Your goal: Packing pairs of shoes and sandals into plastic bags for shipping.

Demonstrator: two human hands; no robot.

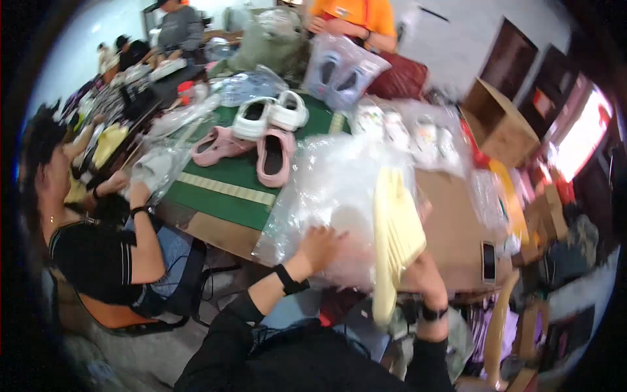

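Observation:
A large clear plastic bag [307,176] lies spread on the table in front of me. My left hand [320,248] is at its near side, fingers bent on the film and partly blurred; it grips the plastic there. In my right hand [423,269] is a pale yellow shoe [398,228], tipped up on end over the right part of the bag. My right fingers wrap its far side and are mostly hidden. Beyond the bag lie a pair of pink clogs [275,157], with a pair of white clogs [287,111] resting against and partly on them.
A green mat [222,202] covers the table's left part. Bagged white shoes [424,140] and bagged lilac shoes [343,75] lie at the far side. A phone [488,261] sits near the right edge, a cardboard box [499,124] beyond. Co-workers [91,248] are left and across.

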